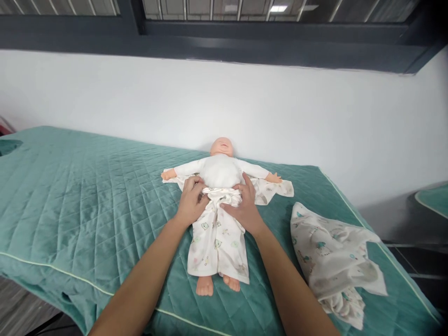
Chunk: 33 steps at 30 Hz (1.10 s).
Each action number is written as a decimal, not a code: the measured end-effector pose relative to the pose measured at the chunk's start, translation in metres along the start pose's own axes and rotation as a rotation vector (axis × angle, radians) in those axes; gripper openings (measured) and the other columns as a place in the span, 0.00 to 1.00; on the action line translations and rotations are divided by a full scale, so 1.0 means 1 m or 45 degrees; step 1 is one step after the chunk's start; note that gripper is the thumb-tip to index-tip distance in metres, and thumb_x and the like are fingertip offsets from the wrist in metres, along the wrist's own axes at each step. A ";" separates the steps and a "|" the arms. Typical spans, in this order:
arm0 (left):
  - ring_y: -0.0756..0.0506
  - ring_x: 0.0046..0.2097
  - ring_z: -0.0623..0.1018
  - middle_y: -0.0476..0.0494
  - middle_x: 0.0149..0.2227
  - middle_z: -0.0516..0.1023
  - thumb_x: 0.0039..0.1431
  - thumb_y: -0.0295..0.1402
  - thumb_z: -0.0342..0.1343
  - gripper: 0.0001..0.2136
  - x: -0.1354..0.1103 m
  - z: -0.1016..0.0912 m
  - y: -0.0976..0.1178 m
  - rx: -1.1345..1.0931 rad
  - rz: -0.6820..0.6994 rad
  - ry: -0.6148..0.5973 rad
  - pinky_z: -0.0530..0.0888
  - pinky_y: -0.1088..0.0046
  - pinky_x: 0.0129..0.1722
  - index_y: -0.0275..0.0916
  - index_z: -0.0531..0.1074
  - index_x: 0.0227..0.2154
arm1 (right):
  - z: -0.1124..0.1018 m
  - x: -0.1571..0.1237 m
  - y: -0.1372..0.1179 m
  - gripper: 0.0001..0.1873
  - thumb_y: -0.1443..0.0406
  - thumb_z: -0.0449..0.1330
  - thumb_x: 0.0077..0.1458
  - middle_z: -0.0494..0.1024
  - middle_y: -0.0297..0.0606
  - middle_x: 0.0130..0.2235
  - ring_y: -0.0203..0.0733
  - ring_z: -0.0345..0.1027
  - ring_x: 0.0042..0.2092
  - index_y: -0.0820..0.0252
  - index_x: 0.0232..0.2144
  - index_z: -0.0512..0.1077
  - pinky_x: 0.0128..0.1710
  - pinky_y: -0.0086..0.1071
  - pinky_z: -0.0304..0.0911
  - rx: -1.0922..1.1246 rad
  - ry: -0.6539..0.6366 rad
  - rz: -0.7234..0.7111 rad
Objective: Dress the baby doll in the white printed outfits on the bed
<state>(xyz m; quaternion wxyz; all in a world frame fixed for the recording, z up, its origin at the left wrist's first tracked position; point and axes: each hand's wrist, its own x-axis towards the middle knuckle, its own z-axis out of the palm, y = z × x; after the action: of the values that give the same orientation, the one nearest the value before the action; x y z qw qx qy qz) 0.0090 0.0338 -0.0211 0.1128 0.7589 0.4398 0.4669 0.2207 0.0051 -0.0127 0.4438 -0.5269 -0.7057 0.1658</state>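
A baby doll (pixel 221 171) lies on its back, arms stretched out to both sides and feet toward me. Printed white baby pants (pixel 217 242) cover its legs, with the bare feet showing below the hems. My left hand (pixel 192 198) grips the waistband at the doll's hip on the left, fingers curled and thumb over the cloth. At the other hip, my right hand (pixel 243 203) pinches the same waistband. Beneath the doll's arms and back a printed baby shirt (pixel 275 190) lies spread out. The doll's trunk and sleeves are white.
A green quilted cover (pixel 87 200) spreads over the bed. To the right rests a crumpled printed cloth (pixel 332 256), close to the bed's edge. Behind the doll's head rises a white wall (pixel 147 98), with a dark-framed window (pixel 273 42) above it.
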 end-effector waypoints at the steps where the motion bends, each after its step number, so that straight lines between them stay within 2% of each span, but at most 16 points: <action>1: 0.40 0.54 0.69 0.41 0.48 0.67 0.57 0.26 0.54 0.06 -0.004 -0.002 0.003 0.005 -0.005 -0.008 0.69 0.58 0.57 0.41 0.70 0.36 | 0.000 0.000 0.000 0.25 0.55 0.70 0.47 0.46 0.44 0.72 0.55 0.38 0.73 0.51 0.44 0.65 0.70 0.56 0.41 -0.026 0.020 -0.004; 5: 0.40 0.55 0.70 0.40 0.51 0.68 0.59 0.27 0.53 0.07 -0.024 -0.010 0.015 0.027 -0.033 -0.055 0.69 0.57 0.57 0.41 0.71 0.39 | -0.003 0.000 -0.002 0.20 0.59 0.72 0.44 0.52 0.44 0.70 0.59 0.44 0.70 0.53 0.35 0.66 0.67 0.58 0.44 -0.162 0.038 -0.043; 9: 0.40 0.57 0.70 0.39 0.52 0.69 0.63 0.31 0.53 0.06 -0.039 -0.016 0.021 0.045 -0.054 -0.090 0.68 0.57 0.58 0.41 0.71 0.42 | -0.007 -0.002 -0.008 0.12 0.66 0.69 0.45 0.58 0.40 0.67 0.61 0.49 0.67 0.54 0.29 0.68 0.64 0.57 0.47 -0.321 0.083 -0.132; 13: 0.40 0.55 0.72 0.39 0.52 0.70 0.64 0.33 0.52 0.07 -0.040 -0.015 0.018 0.105 -0.056 -0.076 0.69 0.58 0.56 0.42 0.72 0.42 | -0.010 -0.014 -0.019 0.06 0.65 0.66 0.49 0.59 0.38 0.66 0.62 0.51 0.65 0.55 0.27 0.70 0.63 0.58 0.49 -0.407 0.160 -0.147; 16: 0.40 0.53 0.73 0.40 0.51 0.71 0.64 0.34 0.53 0.06 -0.037 -0.013 0.014 0.176 -0.072 -0.038 0.70 0.58 0.55 0.42 0.73 0.41 | -0.014 -0.031 -0.030 0.06 0.64 0.66 0.51 0.64 0.41 0.61 0.60 0.54 0.61 0.54 0.26 0.71 0.60 0.57 0.53 -0.416 0.148 -0.144; 19: 0.40 0.52 0.73 0.41 0.49 0.71 0.63 0.36 0.54 0.06 -0.036 -0.011 0.011 0.210 -0.087 -0.021 0.70 0.59 0.54 0.43 0.74 0.39 | -0.019 -0.049 -0.035 0.08 0.62 0.66 0.52 0.67 0.44 0.51 0.57 0.59 0.54 0.54 0.24 0.70 0.55 0.54 0.58 -0.358 0.125 -0.109; 22: 0.40 0.52 0.72 0.41 0.48 0.71 0.63 0.39 0.55 0.08 -0.037 -0.009 0.008 0.219 -0.086 -0.018 0.70 0.60 0.53 0.43 0.75 0.39 | -0.024 -0.058 -0.029 0.10 0.62 0.65 0.52 0.67 0.42 0.46 0.54 0.60 0.50 0.55 0.23 0.68 0.52 0.50 0.61 -0.216 0.092 -0.012; 26: 0.41 0.47 0.73 0.41 0.45 0.71 0.65 0.43 0.53 0.12 -0.034 -0.006 -0.001 0.157 -0.202 0.028 0.71 0.60 0.51 0.42 0.75 0.36 | -0.027 -0.055 -0.018 0.10 0.59 0.63 0.54 0.70 0.38 0.41 0.51 0.63 0.46 0.54 0.25 0.69 0.51 0.48 0.60 -0.065 -0.033 0.136; 29: 0.41 0.45 0.73 0.41 0.40 0.71 0.68 0.44 0.48 0.16 -0.029 -0.005 -0.008 0.128 -0.295 0.052 0.71 0.59 0.51 0.41 0.74 0.32 | -0.027 -0.051 -0.014 0.12 0.55 0.61 0.57 0.72 0.37 0.39 0.49 0.65 0.45 0.54 0.26 0.69 0.51 0.46 0.59 -0.009 -0.080 0.165; 33: 0.41 0.47 0.73 0.41 0.40 0.72 0.69 0.44 0.46 0.17 -0.027 -0.004 -0.010 0.123 -0.285 0.063 0.69 0.57 0.54 0.41 0.74 0.31 | -0.029 -0.048 -0.012 0.14 0.53 0.62 0.57 0.73 0.34 0.35 0.46 0.65 0.42 0.55 0.27 0.69 0.47 0.41 0.59 0.027 -0.166 0.183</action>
<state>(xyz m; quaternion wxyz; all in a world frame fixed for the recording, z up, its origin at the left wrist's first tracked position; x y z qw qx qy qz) -0.0045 0.0179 -0.0406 0.1166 0.6978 0.5463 0.4483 0.2393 -0.0496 -0.0095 0.3893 -0.5595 -0.6917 0.2386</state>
